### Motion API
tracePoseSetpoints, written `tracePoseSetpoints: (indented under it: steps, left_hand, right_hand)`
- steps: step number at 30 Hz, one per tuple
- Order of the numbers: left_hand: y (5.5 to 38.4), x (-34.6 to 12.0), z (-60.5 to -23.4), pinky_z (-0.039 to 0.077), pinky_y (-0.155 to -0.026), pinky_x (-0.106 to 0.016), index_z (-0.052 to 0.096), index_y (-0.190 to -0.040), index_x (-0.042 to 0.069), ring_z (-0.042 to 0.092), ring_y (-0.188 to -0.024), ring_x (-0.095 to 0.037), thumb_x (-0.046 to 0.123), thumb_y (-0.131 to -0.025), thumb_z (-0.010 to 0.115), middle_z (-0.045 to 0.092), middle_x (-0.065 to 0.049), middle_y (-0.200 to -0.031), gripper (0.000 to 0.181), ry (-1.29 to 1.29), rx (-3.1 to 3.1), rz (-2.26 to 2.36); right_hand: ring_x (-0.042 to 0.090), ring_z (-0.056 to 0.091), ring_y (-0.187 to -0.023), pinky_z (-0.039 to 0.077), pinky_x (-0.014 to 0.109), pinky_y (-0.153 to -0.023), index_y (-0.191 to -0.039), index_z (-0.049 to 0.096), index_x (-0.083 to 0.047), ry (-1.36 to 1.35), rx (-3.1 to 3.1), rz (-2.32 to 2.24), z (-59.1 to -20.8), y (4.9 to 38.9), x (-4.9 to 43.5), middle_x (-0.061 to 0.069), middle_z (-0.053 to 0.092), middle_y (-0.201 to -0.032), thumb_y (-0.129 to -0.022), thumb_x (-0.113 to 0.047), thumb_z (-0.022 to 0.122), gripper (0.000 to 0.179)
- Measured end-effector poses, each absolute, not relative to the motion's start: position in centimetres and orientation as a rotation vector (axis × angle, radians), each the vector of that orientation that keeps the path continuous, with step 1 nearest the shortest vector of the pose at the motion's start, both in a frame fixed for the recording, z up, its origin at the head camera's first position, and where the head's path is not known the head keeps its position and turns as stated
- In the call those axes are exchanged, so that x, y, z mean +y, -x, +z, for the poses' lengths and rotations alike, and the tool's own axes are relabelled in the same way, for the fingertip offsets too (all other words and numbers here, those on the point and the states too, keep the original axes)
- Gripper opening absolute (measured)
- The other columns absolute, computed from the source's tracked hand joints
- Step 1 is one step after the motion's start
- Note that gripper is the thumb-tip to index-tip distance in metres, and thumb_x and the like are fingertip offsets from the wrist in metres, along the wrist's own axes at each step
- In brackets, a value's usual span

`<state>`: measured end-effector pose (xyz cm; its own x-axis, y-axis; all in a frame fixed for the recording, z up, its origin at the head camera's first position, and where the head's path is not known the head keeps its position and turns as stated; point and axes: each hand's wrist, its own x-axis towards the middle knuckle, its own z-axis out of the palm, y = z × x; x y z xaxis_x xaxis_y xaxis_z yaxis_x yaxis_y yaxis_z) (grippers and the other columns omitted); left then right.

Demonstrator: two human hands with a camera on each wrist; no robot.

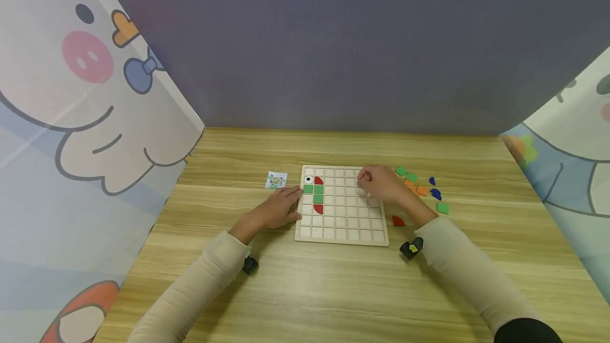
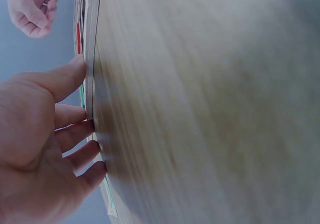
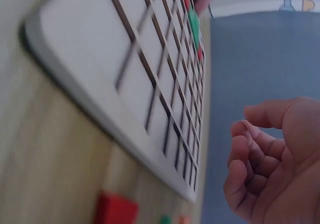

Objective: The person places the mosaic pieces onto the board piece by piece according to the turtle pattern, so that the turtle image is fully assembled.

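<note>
My left hand [image 1: 278, 208] rests at the left edge of a pale wooden grid board [image 1: 343, 229], its fingers fairly straight and spread. In the left wrist view, thumb and fingertips touch the board's rim [image 2: 91, 44]. On the board's left columns sit a white eye tile [image 1: 308, 180], red quarter-round tiles [image 1: 318, 209] and several green squares [image 1: 318, 198]. Above the upper right squares hovers my right hand [image 1: 378, 181], fingers curled and thumb near the index fingertip. A pale sliver shows between those fingers in the left wrist view; I cannot tell if it is a tile.
A small picture card [image 1: 276, 180] lies beyond the left hand. Right of the board are loose green squares [image 1: 443, 207], orange squares [image 1: 422, 190], blue pieces [image 1: 436, 193] and a red quarter-round tile [image 1: 397, 220]. A grey partition [image 1: 352, 68] stands behind the table.
</note>
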<state>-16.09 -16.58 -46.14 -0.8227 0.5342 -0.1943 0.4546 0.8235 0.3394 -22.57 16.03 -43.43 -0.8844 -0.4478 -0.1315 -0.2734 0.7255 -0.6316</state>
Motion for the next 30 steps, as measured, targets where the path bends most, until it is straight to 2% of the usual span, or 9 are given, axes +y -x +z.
tracePoseSetpoints:
  steps: [6,10,13,17,20,24,30]
  left_hand:
    - [16.0,-16.6,-46.1,0.021,-0.127,-0.054,0.036,-0.155,-0.004,0.031,-0.153,-0.036,0.031,-0.101,0.065,0.035,-0.021,-0.163,0.071,-0.759,2.727,0.407]
    - [16.0,-16.6,-46.0,0.021,-0.127,-0.054,0.036,-0.155,-0.004,0.031,-0.153,-0.036,0.031,-0.101,0.065,0.035,-0.021,-0.163,0.071,-0.761,2.726,0.414]
    - [16.0,-16.7,-46.0,0.022,-0.126,-0.055,0.036,-0.155,-0.004,0.032,-0.153,-0.036,0.031,-0.101,0.065,0.035,-0.021,-0.163,0.071,-0.765,2.728,0.420]
    - [16.0,-16.7,-46.1,0.022,-0.126,-0.054,0.037,-0.155,-0.004,0.032,-0.153,-0.036,0.031,-0.101,0.065,0.036,-0.021,-0.163,0.070,-0.767,2.732,0.411]
    - [16.0,-16.7,-46.1,0.021,-0.127,-0.054,0.036,-0.155,-0.004,0.032,-0.153,-0.036,0.031,-0.101,0.065,0.036,-0.021,-0.163,0.070,-0.763,2.732,0.412]
    - [16.0,-16.7,-46.1,0.021,-0.127,-0.054,0.036,-0.155,-0.004,0.032,-0.153,-0.036,0.031,-0.101,0.064,0.035,-0.021,-0.163,0.071,-0.762,2.729,0.412]
    - [16.0,-16.8,-46.0,0.021,-0.126,-0.055,0.035,-0.156,-0.004,0.031,-0.153,-0.036,0.031,-0.101,0.065,0.035,-0.021,-0.163,0.071,-0.762,2.722,0.418]
  right_hand:
    - [0.020,0.061,-0.074,0.051,0.035,-0.073,-0.119,0.066,-0.003,0.541,2.699,-0.924,-42.3,23.5,18.8,0.015,0.070,-0.107,-0.105,-0.022,0.055,0.027]
    - [0.026,0.063,-0.086,0.052,0.041,-0.079,-0.124,0.065,-0.001,0.473,2.725,-0.911,-42.0,24.0,20.6,0.018,0.068,-0.115,-0.105,-0.023,0.053,0.031]
    - [0.029,0.063,-0.097,0.052,0.045,-0.084,-0.123,0.065,-0.002,0.444,2.747,-0.884,-42.2,24.1,21.7,0.019,0.067,-0.117,-0.105,-0.023,0.053,0.030]
    - [0.032,0.064,-0.100,0.053,0.047,-0.085,-0.119,0.067,-0.002,0.447,2.751,-0.845,-42.5,24.0,22.8,0.020,0.067,-0.115,-0.105,-0.023,0.053,0.028]
    - [0.031,0.065,-0.092,0.054,0.043,-0.077,-0.118,0.066,-0.002,0.432,2.713,-0.849,-42.8,23.6,23.2,0.020,0.068,-0.111,-0.105,-0.022,0.055,0.026]
    - [0.022,0.062,-0.080,0.051,0.033,-0.067,-0.115,0.067,-0.001,0.446,2.647,-0.876,-43.3,22.5,23.7,0.015,0.069,-0.103,-0.103,-0.019,0.058,0.024]
    - [0.015,0.056,-0.069,0.046,0.028,-0.062,-0.104,0.068,-0.005,0.530,2.592,-0.845,-44.0,20.6,24.6,0.007,0.068,-0.086,-0.099,-0.018,0.064,0.014]
